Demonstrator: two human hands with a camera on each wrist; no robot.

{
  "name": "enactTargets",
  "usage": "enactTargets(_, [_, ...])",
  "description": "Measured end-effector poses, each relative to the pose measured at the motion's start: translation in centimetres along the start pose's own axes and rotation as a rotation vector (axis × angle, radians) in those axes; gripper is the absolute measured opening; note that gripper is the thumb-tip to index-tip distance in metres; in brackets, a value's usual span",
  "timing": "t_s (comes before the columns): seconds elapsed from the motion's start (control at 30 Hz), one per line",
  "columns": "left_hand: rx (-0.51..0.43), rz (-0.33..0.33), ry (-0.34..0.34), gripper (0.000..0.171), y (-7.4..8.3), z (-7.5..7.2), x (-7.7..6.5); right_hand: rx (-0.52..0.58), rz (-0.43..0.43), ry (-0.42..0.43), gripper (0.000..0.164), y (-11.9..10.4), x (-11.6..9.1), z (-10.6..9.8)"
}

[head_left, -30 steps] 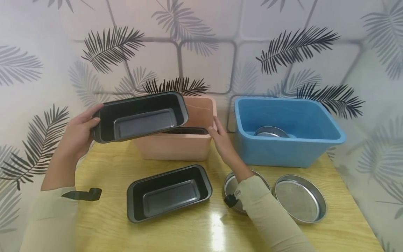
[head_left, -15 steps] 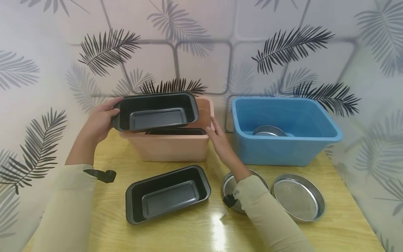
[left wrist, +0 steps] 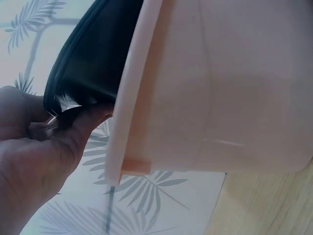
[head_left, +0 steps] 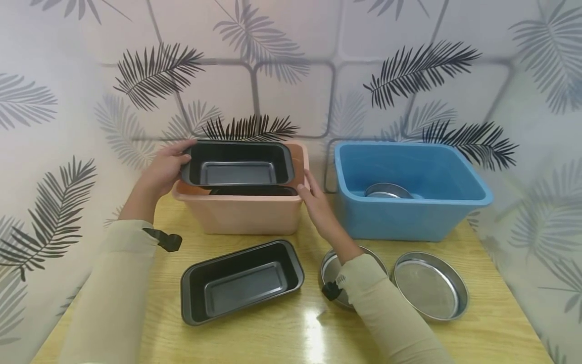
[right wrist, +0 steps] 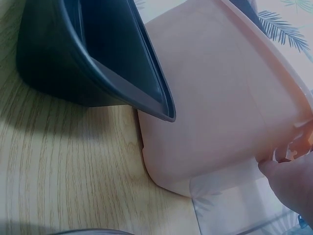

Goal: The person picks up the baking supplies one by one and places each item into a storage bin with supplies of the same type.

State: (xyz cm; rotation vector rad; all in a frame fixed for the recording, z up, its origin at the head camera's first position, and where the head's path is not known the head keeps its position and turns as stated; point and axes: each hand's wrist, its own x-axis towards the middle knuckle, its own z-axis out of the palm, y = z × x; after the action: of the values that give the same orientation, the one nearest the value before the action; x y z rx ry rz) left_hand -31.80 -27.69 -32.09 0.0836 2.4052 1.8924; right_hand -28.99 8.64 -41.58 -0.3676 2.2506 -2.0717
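My left hand [head_left: 167,164] pinches the left end of a black loaf pan [head_left: 238,173], which is held over the mouth of the pink bin [head_left: 250,215]. In the left wrist view the thumb lies along the pan's end, right by the bin rim [left wrist: 132,93]. Another dark pan [head_left: 254,191] shows inside the bin below the held one. My right hand [head_left: 316,202] grips the bin's right rim, thumb at the front and fingers along the side. A second black loaf pan [head_left: 243,283] lies on the table in front of the bin.
A blue bin [head_left: 409,217] stands at the right with a round metal pan [head_left: 388,190] inside. Two round cake pans, one [head_left: 432,285] at the right and one [head_left: 329,273] partly under my right forearm, lie on the wooden table [head_left: 254,344]. A patterned wall rises behind.
My left hand has carried the loaf pan rightward and levelled it over the pink bin, lowering it in the last half second. My right hand stays at the bin's rim.
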Motion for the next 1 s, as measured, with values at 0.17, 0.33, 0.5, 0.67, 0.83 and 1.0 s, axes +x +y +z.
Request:
enactTargets(0.17, [0.003, -0.01, -0.018, 0.053, -0.5, 0.6, 1.1, -0.001, 0.004, 0.011, 0.061, 0.2, 0.0, 0.0])
enactTargets(0.33, [0.11, -0.005, -0.047, 0.053, -0.8, 1.1, 2.1, -0.002, 0.007, 0.015, 0.061, 0.1, 0.0, 0.1])
enactTargets(0.5, [0.149, -0.009, -0.067, 0.054, -1.3, 1.4, 3.0, -0.006, 0.001, 0.009, 0.061, 0.2, -0.1, 0.0])
enactTargets(0.67, [0.156, -0.026, -0.102, 0.055, -1.9, 1.8, 3.6, -0.005, 0.007, -0.006, 0.061, 0.2, -0.1, -0.1])
enactTargets(0.83, [0.194, -0.035, -0.107, 0.055, -1.9, 2.1, 3.8, -0.004, 0.033, -0.028, 0.062, -1.4, -0.9, -0.1])
enactTargets(1.0, [0.199, -0.044, -0.105, 0.055, -2.0, 2.4, 3.9, -0.009, 0.027, -0.028, 0.061, -2.6, -1.5, 0.1])
